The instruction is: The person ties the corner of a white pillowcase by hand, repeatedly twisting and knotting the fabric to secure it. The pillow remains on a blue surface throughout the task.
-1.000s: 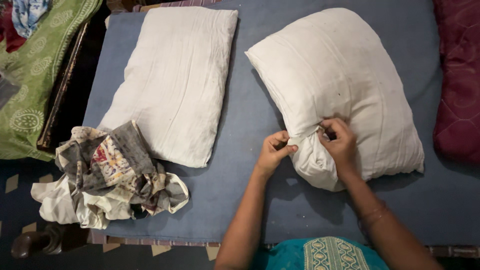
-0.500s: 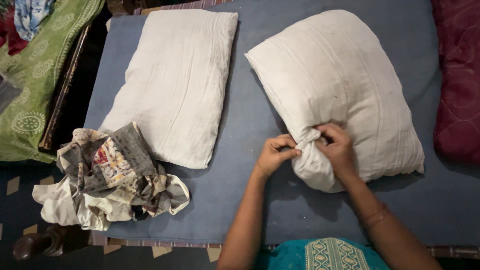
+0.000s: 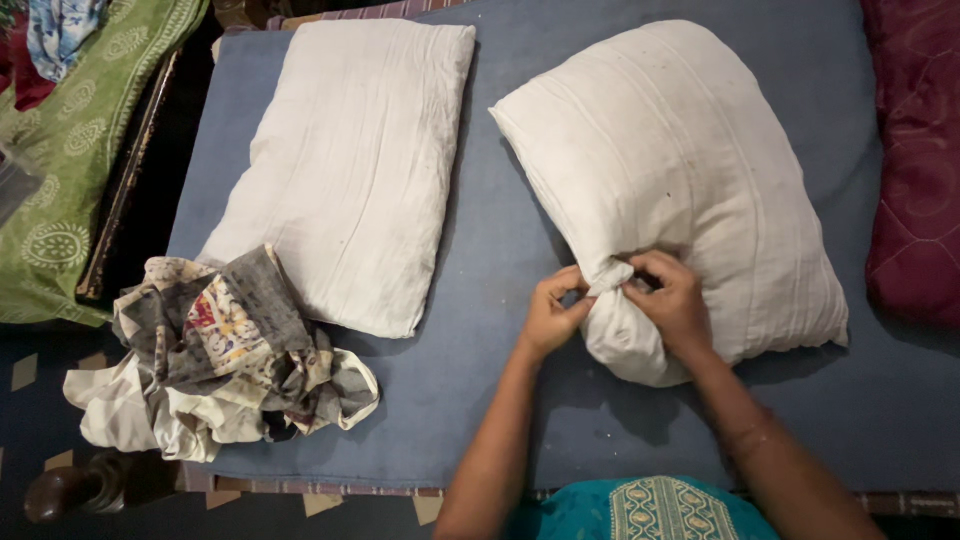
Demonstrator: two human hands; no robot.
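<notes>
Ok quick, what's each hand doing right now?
Left hand: closed, pinching the gathered corner of the white pillow.
Right hand: closed, gripping the same bunched corner.

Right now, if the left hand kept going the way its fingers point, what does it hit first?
The left hand points up and right into the bunched corner of the right pillow, which it already pinches. The right hand grips the same bunch from the other side. Depth is unclear.

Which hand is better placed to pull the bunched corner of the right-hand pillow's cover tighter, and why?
Probably the right hand: it lies over the gathered corner of the white pillow with its fingers wrapped on the neck of the bunch. The left hand only pinches the fabric from the side.
</notes>
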